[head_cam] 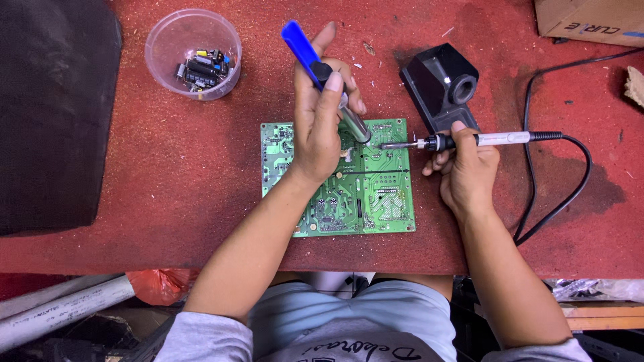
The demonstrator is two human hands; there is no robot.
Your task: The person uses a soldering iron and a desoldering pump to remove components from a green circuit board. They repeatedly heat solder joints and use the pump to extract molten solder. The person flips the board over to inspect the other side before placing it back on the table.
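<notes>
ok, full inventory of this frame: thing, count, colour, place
circuit board: 1, green, table centre
desoldering pump: 1, blue and silver, in left hand, tip on board
soldering iron: 1, black and white, in right hand, tip at board
iron stand: 1, black, behind board
tub of components: 1, clear, far left
cardboard box: 1, brown, far right corner
table: 1, red
left hand: 1
right hand: 1
</notes>
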